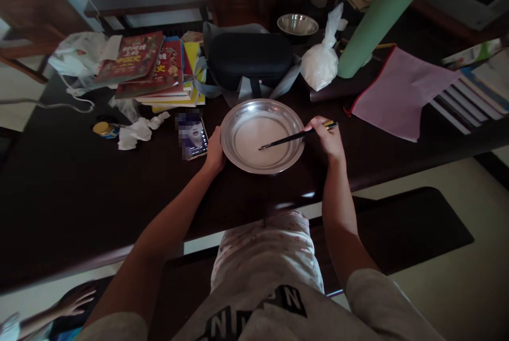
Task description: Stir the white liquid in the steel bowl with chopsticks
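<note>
A shallow steel bowl (292, 158) stands on the dark table and holds a whitish, smooth-looking content. My left hand (215, 150) grips the bowl's left rim, its fingers partly hidden behind the wall. Black chopsticks (287, 140) are pinched in my right hand (326, 137) at the bowl's right side. Their tips dip into the whitish content near the middle. Just left of my left hand lies a phone (198, 142) with its screen lit.
Behind the bowl sits a black case (250, 60), with a tied bag of white powder (320, 65) and a tall green bottle (382, 23) to its right. Books (135, 60), crumpled tissues (137, 132) and a small jar (104, 129) lie left. Another person's hand (77, 301) shows at lower left.
</note>
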Demonstrator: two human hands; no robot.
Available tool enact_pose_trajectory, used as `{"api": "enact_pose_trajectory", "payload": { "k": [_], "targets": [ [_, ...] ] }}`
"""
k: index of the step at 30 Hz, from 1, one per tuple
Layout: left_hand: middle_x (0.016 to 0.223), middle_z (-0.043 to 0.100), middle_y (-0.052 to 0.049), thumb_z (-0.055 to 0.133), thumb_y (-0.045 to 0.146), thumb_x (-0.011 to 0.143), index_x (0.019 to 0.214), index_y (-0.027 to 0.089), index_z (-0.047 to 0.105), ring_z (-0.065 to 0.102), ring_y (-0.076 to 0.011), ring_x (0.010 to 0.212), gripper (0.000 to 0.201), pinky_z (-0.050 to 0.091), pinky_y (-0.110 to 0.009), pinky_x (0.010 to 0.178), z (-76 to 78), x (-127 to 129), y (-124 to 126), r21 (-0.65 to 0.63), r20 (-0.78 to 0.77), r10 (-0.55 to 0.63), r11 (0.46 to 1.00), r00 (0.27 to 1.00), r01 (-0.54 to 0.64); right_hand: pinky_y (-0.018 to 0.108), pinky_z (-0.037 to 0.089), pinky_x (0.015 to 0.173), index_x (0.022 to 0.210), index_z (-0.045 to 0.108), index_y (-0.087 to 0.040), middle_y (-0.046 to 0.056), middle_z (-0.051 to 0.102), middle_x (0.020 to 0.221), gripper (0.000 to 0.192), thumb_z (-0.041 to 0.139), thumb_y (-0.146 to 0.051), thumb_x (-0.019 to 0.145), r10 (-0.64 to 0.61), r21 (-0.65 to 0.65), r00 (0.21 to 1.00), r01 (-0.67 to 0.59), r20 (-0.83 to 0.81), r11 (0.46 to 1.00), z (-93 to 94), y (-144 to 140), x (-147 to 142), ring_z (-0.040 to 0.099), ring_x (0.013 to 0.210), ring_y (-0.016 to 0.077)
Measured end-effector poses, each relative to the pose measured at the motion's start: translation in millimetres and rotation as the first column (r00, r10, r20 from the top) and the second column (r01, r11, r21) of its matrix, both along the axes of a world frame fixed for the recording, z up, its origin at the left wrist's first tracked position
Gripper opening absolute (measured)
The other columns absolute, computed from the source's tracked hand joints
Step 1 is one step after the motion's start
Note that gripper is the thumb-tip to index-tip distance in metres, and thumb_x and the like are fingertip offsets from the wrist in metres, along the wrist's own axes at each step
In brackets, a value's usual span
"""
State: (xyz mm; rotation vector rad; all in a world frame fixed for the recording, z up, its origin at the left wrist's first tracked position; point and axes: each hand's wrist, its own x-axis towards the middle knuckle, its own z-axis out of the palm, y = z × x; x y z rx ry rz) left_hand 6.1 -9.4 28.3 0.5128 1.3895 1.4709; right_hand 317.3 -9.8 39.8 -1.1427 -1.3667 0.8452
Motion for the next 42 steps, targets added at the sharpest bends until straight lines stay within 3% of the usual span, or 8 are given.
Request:
{"api": "enact_pose_trajectory", "payload": {
  "k": [7,12,17,22,28,35,38,42],
  "targets": [
    [0.069,0.064,0.002,0.058,0.027,0.105,0.075,0.021,0.069,0.059,-0.0143,0.071,0.033,0.051,-0.022,0.069,-1.5,0,1,0.015,0.015,-0.012,1.000,1.000,0.012,0.037,0.059,0.081,0.064,0.071,-0.028,-0.002,0.072,0.062,0.054,0.072,-0.078,0.083,-0.118,0.023,0.993,0.118,-0.025,0.993,-0.4,1,1,0.072,0.068,0.0188],
    [0.071,0.065,0.001,0.055,0.025,0.106,0.074,0.020,0.068,0.058,-0.0140,0.071,0.035,0.051,-0.023,0.071,-3.1,-1,1,0.029,-0.025,-0.026,0.999,0.999,0.027,0.038,0.060,0.081,0.063,0.071,-0.027,-0.001,0.073,0.064,0.057,0.074,-0.081,0.080,0.017,-0.001,0.999,-0.017,0.028,1.000,1.2,-1,-3,0.073,0.070,0.0194],
    [0.071,0.065,0.000,0.057,0.026,0.106,0.073,0.020,0.069,0.057,-0.0150,0.070,0.036,0.051,-0.024,0.071,-3.7,0,2,0.019,-0.030,-0.022,1.000,0.999,0.023,0.039,0.059,0.083,0.065,0.071,-0.028,-0.002,0.073,0.064,0.054,0.071,-0.079,0.084,-0.117,0.034,0.993,0.117,0.006,0.993,1.8,-1,-1,0.072,0.070,0.0195],
    [0.069,0.061,0.001,0.055,0.026,0.106,0.071,0.020,0.068,0.056,-0.0148,0.071,0.037,0.050,-0.024,0.072,-7.7,-2,3,0.039,-0.040,-0.027,0.999,0.999,0.029,0.039,0.059,0.078,0.061,0.071,-0.027,0.000,0.073,0.063,0.057,0.074,-0.082,0.079,0.016,-0.004,0.999,-0.016,0.036,1.000,2.4,-1,-3,0.072,0.069,0.0210],
    [0.076,0.067,-0.001,0.058,0.027,0.105,0.076,0.020,0.071,0.061,-0.0172,0.077,0.033,0.051,-0.027,0.078,-7.3,-2,2,0.025,-0.094,-0.022,0.999,0.995,0.025,0.039,0.060,0.080,0.064,0.071,-0.028,-0.002,0.071,0.061,0.053,0.074,-0.077,0.083,-0.118,0.031,0.993,0.119,-0.031,0.992,0.8,0,0,0.072,0.066,0.0192],
    [0.074,0.066,0.000,0.052,0.023,0.109,0.072,0.020,0.069,0.059,-0.0160,0.075,0.041,0.050,-0.025,0.075,1.5,0,0,-0.009,-0.101,-0.037,0.999,0.994,0.037,0.040,0.061,0.082,0.064,0.071,-0.028,-0.001,0.073,0.064,0.056,0.074,-0.082,0.079,-0.035,0.006,0.999,0.035,0.030,0.999,0.9,0,-2,0.074,0.072,0.0212],
    [0.074,0.066,0.000,0.053,0.026,0.109,0.072,0.020,0.069,0.058,-0.0153,0.074,0.041,0.049,-0.025,0.074,-3.6,-3,2,-0.002,-0.117,-0.055,0.998,0.992,0.056,0.040,0.061,0.083,0.063,0.070,-0.028,-0.002,0.071,0.062,0.055,0.072,-0.080,0.082,-0.115,0.022,0.993,0.115,-0.015,0.993,-0.1,1,1,0.073,0.069,0.0197],
    [0.076,0.067,0.000,0.058,0.033,0.107,0.074,0.021,0.069,0.060,-0.0155,0.075,0.036,0.049,-0.025,0.076,-14.5,-7,5,0.027,-0.141,-0.072,0.997,0.987,0.077,0.040,0.060,0.081,0.061,0.068,-0.028,-0.001,0.072,0.062,0.057,0.074,-0.081,0.079,-0.005,-0.015,1.000,0.005,0.029,1.000,0.6,0,0,0.073,0.070,0.0207]
  ]
}}
